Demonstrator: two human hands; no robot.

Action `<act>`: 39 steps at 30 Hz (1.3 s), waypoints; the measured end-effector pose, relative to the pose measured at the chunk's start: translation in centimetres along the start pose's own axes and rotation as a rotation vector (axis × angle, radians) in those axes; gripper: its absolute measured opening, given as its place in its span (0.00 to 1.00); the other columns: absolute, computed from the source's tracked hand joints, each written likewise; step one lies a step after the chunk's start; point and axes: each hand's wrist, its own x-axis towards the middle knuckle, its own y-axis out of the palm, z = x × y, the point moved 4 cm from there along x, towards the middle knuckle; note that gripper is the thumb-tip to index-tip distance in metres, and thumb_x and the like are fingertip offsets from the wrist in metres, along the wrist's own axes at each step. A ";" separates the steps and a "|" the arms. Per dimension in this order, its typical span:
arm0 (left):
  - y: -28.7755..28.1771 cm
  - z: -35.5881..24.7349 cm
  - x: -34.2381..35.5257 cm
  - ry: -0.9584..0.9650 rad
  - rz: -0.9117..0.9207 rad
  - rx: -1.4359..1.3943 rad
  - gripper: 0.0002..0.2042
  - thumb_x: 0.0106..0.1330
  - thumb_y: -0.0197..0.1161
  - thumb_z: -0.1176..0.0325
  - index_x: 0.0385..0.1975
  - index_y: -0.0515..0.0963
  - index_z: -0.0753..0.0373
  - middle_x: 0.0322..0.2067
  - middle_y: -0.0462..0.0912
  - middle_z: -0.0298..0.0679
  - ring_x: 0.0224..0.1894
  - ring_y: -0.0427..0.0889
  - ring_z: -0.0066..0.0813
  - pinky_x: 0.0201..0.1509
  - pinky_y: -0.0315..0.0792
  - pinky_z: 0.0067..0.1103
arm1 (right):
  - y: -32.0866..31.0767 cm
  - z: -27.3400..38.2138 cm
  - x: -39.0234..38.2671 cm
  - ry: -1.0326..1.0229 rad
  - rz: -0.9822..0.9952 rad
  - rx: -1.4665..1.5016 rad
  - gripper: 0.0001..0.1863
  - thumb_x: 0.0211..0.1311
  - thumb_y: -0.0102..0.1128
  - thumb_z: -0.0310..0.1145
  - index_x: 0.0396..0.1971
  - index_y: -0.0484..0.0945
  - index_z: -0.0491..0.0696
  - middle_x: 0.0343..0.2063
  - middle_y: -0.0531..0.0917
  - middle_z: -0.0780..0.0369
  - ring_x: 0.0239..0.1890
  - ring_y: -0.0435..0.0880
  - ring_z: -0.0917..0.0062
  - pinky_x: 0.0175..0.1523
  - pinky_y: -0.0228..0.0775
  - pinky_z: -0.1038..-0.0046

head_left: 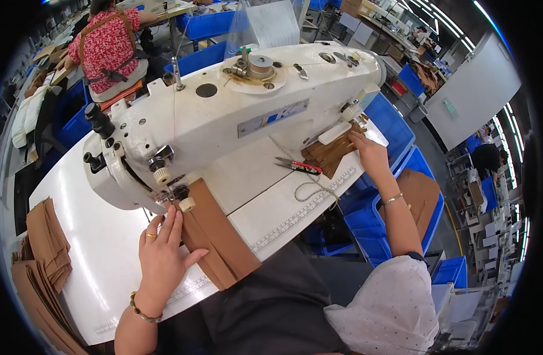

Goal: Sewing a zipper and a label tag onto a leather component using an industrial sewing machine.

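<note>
The left hand, fingers extended, thumb spread, touches the brown panel at its 4 o'clock; the right hand touches brown strips at 9 o'clock, grip unclear. The sewing machine has a blue-lettered plate.

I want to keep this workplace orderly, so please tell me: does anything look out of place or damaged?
Nothing looks damaged. Slightly odd: near the red-handled metal snips, a thin grey cord loops loosely onto the white ruler strip, untidy against its straight markings.
</note>
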 end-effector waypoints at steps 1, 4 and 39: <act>0.0 0.0 0.0 -0.003 0.011 -0.004 0.46 0.54 0.70 0.36 0.63 0.75 0.70 0.63 0.79 0.46 0.61 0.76 0.50 0.61 0.70 0.38 | 0.5 -0.4 0.1 -0.043 0.022 -0.020 0.18 0.60 0.53 0.23 0.48 0.85 0.48 0.49 0.88 0.63 0.45 0.89 0.68 0.46 0.82 0.69; -0.1 -0.1 0.0 -0.006 0.008 -0.010 0.46 0.53 0.71 0.37 0.63 0.75 0.70 0.63 0.79 0.46 0.61 0.76 0.50 0.61 0.71 0.38 | 0.9 -1.6 0.4 -0.081 0.002 0.045 0.17 0.59 0.55 0.23 0.46 0.85 0.49 0.45 0.88 0.62 0.43 0.89 0.67 0.45 0.82 0.68; 0.3 0.8 -0.7 -0.024 -0.042 -0.071 0.41 0.58 0.67 0.36 0.56 0.78 0.72 0.64 0.76 0.49 0.61 0.78 0.46 0.64 0.72 0.37 | -6.5 34.5 4.7 -1.155 -0.465 0.638 0.13 0.48 0.64 0.30 0.36 0.82 0.44 0.41 0.85 0.60 0.42 0.87 0.71 0.41 0.83 0.71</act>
